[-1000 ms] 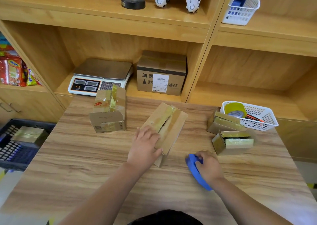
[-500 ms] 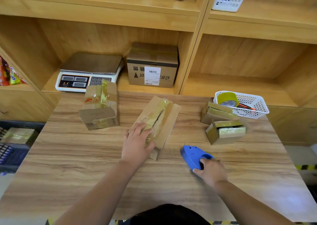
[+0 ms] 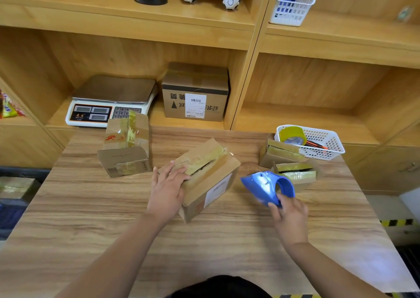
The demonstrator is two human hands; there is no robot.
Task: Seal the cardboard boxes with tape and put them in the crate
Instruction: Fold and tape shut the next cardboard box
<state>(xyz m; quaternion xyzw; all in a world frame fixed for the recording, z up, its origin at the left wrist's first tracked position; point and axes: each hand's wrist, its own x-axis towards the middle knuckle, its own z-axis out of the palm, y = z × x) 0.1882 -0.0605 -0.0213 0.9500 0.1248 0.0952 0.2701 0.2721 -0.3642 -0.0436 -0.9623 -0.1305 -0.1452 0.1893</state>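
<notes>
A long cardboard box [image 3: 209, 175] with yellowish tape along its top seam lies at the middle of the wooden table [image 3: 95, 225]. My left hand [image 3: 167, 189] presses flat on its near left end. My right hand [image 3: 289, 218] grips a blue tape dispenser [image 3: 268, 187], held just above the table to the right of that box. A taped box [image 3: 126, 147] stands at the left. Two small boxes [image 3: 293, 162] lie at the right. The dark crate [image 3: 13, 204] at the far left, below table level, holds a taped box [image 3: 14, 187].
A white basket [image 3: 327, 143] with a yellow tape roll [image 3: 292, 135] sits at the table's right back corner. Behind the table, a shelf unit holds a weighing scale [image 3: 109, 101] and a labelled carton [image 3: 195, 92]. Black-and-yellow floor tape [image 3: 397, 222] shows at the right.
My right hand has lifted the blue dispenser off the table and turned it, moving it up and to the right. My left hand stays pressed on the middle box.
</notes>
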